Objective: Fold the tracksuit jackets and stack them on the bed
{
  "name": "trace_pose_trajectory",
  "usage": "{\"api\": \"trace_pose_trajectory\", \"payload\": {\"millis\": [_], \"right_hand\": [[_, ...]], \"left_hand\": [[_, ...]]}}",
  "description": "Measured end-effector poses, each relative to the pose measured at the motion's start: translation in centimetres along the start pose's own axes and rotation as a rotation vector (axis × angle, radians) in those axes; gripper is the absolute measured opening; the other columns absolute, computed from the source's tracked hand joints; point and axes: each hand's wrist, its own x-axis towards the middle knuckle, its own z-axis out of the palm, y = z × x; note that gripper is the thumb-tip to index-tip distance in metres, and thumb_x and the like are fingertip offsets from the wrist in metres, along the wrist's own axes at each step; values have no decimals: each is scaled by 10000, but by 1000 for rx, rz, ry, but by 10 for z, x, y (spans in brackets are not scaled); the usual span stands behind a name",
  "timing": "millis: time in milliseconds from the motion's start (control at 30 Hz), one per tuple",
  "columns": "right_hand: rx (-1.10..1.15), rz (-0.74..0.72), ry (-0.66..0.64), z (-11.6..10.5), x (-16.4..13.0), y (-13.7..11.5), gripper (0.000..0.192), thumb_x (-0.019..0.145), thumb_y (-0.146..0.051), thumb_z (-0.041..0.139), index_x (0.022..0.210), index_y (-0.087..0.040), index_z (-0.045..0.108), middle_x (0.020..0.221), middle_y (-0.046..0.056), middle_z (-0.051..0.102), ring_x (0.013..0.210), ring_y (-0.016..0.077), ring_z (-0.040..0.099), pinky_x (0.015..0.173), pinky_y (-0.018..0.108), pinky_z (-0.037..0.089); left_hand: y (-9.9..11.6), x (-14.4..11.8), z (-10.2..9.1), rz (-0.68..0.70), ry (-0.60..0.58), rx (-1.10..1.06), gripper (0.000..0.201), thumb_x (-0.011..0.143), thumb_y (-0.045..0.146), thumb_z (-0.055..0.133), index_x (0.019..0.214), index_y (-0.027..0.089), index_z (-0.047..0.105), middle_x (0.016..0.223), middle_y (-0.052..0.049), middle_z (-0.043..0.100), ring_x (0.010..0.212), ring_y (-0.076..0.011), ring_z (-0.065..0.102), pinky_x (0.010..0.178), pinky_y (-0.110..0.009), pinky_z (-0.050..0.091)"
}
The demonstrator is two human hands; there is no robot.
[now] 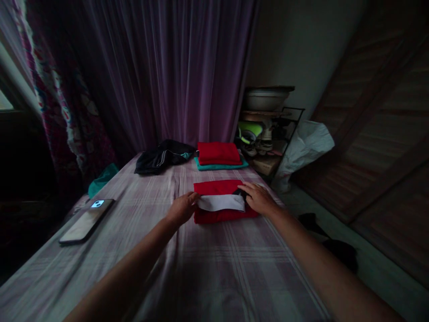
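Note:
A red garment (216, 217) lies folded in a flat rectangle on the bed, with a white band (221, 202) across its middle and a black patch at the band's right end. At its left edge my left hand (182, 208) has its fingers drawn together on the end of the white band. My right hand (258, 198) rests over the right side, fingers stretched out and touching the black patch and red cloth. Behind it sits a neat pile, a folded red cloth (218, 153) on top of a teal cloth (223, 167).
A crumpled dark garment (161, 156) with white piping lies at the bed's far left. A phone (87, 221) lies on the checked sheet (214, 268). Purple curtains (194, 67) hang behind. To the right stand a rack with a basin (266, 99) and a white sack (303, 147).

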Motion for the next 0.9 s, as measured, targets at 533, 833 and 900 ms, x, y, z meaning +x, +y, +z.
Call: {"api": "trace_pose_trajectory", "payload": {"millis": [533,833,900], "right_hand": [[645,791,-231,8,-24,30,606,932,-649,379,1219,-187,647,1062,150,735,812,226,711,647,314,540],[725,927,-282,16,-13,11,518,723,-671,718,832,-168,661,568,22,610,485,139,521,459,248,336],[748,911,-271,19,-11,10,469,719,-628,747,793,-173,659,538,2,592,466,124,499,452,239,308]], "left_hand": [[-8,-19,14,-264,-16,-267,451,927,569,460,1080,216,693,1199,-110,709,1074,-252,677,906,-339,516],[-19,34,28,-653,-289,-537,584,695,658,694,1017,171,669,899,-117,772,744,-242,720,572,-279,519],[-21,37,30,-638,-304,-553,468,659,620,735,846,194,686,743,-67,751,687,-225,699,552,-270,500]]}}
